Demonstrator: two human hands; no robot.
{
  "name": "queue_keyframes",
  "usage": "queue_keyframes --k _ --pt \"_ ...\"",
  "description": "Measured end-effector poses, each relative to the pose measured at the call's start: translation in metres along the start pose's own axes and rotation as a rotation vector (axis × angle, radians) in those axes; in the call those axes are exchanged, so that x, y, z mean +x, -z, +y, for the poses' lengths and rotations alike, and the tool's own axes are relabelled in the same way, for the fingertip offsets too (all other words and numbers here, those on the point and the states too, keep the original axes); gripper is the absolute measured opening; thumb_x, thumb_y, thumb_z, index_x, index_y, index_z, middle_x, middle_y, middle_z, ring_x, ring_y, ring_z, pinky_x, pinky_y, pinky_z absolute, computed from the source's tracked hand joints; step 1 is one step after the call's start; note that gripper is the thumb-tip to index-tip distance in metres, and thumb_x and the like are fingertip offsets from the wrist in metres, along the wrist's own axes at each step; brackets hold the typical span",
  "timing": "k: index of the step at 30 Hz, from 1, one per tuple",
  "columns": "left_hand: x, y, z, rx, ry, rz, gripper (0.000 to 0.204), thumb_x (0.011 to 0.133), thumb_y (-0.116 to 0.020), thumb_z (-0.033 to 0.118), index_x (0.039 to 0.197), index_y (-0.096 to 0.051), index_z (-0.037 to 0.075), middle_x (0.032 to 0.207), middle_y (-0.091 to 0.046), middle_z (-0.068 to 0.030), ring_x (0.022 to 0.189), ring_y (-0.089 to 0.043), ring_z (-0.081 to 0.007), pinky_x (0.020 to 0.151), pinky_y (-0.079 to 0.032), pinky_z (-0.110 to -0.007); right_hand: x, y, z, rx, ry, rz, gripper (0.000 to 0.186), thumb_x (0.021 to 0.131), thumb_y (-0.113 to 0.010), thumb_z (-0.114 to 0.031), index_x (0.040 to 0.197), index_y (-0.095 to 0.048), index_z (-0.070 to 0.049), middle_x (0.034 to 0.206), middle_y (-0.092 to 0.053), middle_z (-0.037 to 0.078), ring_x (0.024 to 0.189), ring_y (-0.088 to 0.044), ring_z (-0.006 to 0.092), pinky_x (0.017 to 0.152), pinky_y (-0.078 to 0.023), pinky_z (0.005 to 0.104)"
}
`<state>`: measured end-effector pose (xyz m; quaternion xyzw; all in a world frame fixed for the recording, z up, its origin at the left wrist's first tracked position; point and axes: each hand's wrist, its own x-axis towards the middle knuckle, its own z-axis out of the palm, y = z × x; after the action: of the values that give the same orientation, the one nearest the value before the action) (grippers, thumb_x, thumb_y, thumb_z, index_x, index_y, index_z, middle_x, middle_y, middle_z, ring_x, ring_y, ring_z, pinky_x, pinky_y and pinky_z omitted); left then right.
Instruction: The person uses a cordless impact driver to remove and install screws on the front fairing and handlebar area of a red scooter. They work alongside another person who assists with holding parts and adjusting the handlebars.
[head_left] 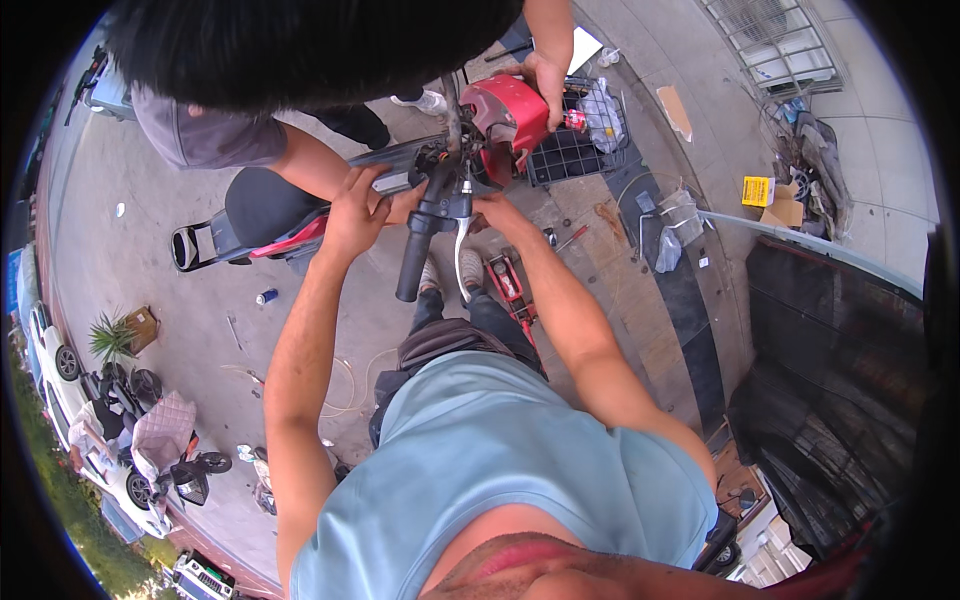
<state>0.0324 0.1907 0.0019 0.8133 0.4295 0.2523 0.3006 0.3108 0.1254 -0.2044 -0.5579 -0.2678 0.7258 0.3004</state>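
Observation:
My left hand [356, 212] has bent fingers at the edge of a dark dashboard piece with a silver-grey face [393, 181], beside a co-worker's hand [404, 205]. My right hand [495, 212] has curled fingers just right of the silver brake lever [462, 245] and black handlebar grip [413, 265]; what it holds is hidden. The co-worker's other hand [545, 85] grips a red plastic cover [510, 120] on the scooter's front. The scooter's black seat [265, 205] extends left.
A wire basket [575, 150] holds bags. A red floor jack [510, 290] lies by my feet. Loose hoses [345, 395], a can [267, 296], cartons [780, 200] and a potted plant [118, 335] lie around. A dark sheet [820, 390] is at right; parked vehicles [140, 440] at left.

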Motion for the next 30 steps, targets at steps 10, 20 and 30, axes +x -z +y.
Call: queue_keyframes --k 10,20,30 --pt "0.003 -0.025 -0.025 -0.034 -0.084 -0.187 0.069 0.066 -0.081 0.002 0.131 -0.057 0.007 0.134 -0.052 -0.0186 0.123 -0.051 -0.0405 0.103 -0.045 -0.044 -0.046 -0.054 -0.030 0.077 0.242 -0.077 0.021 0.090 -0.068 -0.010 0.110 -0.070 -0.004 0.098 -0.072 0.004 0.092 -0.066 0.0146 0.079 -0.053 0.0312" --pt "0.003 -0.054 -0.018 -0.034 0.062 0.136 0.055 0.074 -0.080 0.010 0.126 -0.060 0.007 0.123 -0.057 -0.0180 0.106 -0.063 -0.0359 0.081 -0.056 -0.041 0.022 -0.095 -0.038 0.706 0.405 -0.124 0.016 0.095 -0.062 -0.010 0.111 -0.064 -0.005 0.099 -0.068 0.004 0.095 -0.065 0.0177 0.072 -0.054 0.0349" --pt "0.055 -0.061 -0.086 0.053 0.047 -0.182 0.030 0.088 -0.063 0.027 0.103 -0.064 0.002 0.104 -0.066 -0.0219 0.102 -0.062 -0.0419 0.088 -0.051 -0.049 0.008 -0.043 -0.032 0.074 0.474 0.299 0.024 0.090 -0.064 -0.010 0.112 -0.064 0.001 0.104 -0.066 0.008 0.090 -0.063 0.0198 0.078 -0.053 0.0346"
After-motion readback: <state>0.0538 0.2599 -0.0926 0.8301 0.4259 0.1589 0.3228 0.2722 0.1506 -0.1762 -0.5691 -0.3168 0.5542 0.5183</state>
